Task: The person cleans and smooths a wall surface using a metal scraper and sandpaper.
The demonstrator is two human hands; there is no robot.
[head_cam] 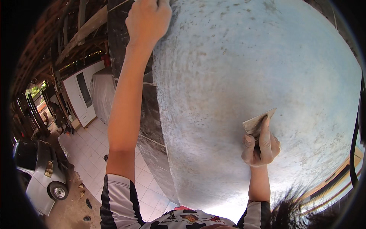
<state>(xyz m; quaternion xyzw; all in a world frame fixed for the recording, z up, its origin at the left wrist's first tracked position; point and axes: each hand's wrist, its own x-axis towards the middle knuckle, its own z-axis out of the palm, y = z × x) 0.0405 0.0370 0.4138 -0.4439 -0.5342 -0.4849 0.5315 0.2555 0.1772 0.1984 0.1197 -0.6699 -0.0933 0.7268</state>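
A worn, pale blue painted wall (217, 86) with dark stains and speckles fills the middle and right of the view. My right hand (261, 146) grips a metal putty knife (257, 121), its flat blade tilted at the wall's lower right part; the handle is mostly hidden by the fingers. At the top, my left hand (150, 20) rests at the wall's left edge, beside a strip of dark tiles (150, 106). Its fingertips are cut off by the frame, so what they touch or hold is hidden.
Left of the wall lie a white tiled floor (91, 143), a covered object (103, 94) and a white cabinet (83, 94). A silver vehicle (43, 174) stands at lower left. A wooden-framed opening (334, 177) is at lower right.
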